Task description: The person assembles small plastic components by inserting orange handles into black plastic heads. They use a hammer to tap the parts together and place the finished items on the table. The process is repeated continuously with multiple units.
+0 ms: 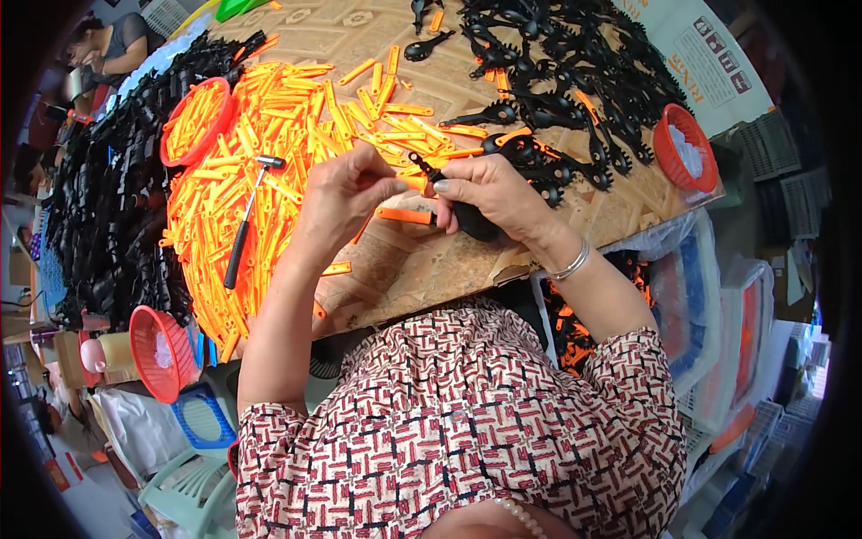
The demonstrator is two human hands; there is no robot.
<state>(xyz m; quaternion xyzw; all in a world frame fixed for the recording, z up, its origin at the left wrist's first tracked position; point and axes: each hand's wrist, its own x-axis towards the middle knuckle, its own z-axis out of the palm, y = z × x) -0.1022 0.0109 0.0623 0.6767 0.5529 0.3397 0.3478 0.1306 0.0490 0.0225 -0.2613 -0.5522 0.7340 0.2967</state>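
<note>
My right hand [494, 190] is closed around a black plastic part [473, 221] with a rounded lower end; its narrow tip [418, 162] sticks out above the thumb. An orange plastic strip [406, 216] juts leftward from under the fingers of that hand. Just left of the black part, my left hand [346, 193] pinches at a second orange strip [413, 182], mostly hidden between the two hands. Beside my left forearm spreads a big heap of orange strips [235, 207]. A small hammer [241, 235] with a black grip lies on the heap.
Black toothed parts [575, 81] pile up at the far right, black pieces [103, 180] at the left. Red baskets stand at the table's right edge [702, 166], on the heap [215, 144] and at lower left [157, 359]. Another person [121, 54] sits far left.
</note>
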